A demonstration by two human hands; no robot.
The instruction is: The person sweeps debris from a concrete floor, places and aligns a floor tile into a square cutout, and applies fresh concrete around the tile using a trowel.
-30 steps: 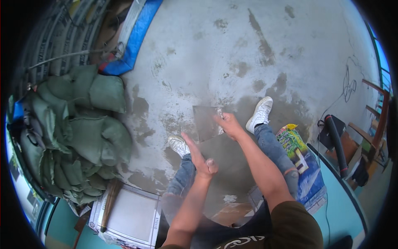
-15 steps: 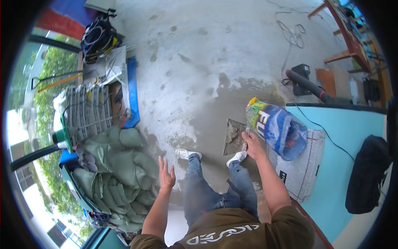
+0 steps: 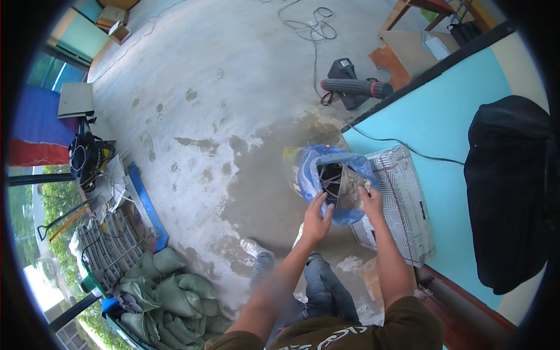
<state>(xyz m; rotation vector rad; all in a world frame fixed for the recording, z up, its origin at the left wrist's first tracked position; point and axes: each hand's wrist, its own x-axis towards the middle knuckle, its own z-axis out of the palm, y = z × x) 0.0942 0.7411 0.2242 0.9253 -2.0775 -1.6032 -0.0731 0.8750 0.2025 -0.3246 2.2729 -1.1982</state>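
Observation:
A blue printed plastic bag (image 3: 363, 161) stands beside the wrapped carton, its mouth facing me. My left hand (image 3: 318, 220) is at the bag's near-left rim, its fingers closed on the edge; the exact grip is partly hidden. My right hand (image 3: 372, 204) pinches a flat square board (image 3: 353, 185) crusted with grey mortar, which is tilted into the bag's mouth. Dark space and pale strips show inside the bag. Below my hands is the wet, patchy concrete floor (image 3: 256, 175).
The patterned wrapped carton (image 3: 402, 204) leans by the turquoise wall (image 3: 449, 175). A black bag (image 3: 507, 192) is at the right. A black tube (image 3: 356, 87) lies across a dark case, near a cable (image 3: 315, 26). Green sacks (image 3: 181, 297) are piled at the left, near a blue strip (image 3: 147, 207).
My view has turned to the right. My right hand has brought the crusted board into the bag's mouth, and my left hand has come from open air to the bag's rim.

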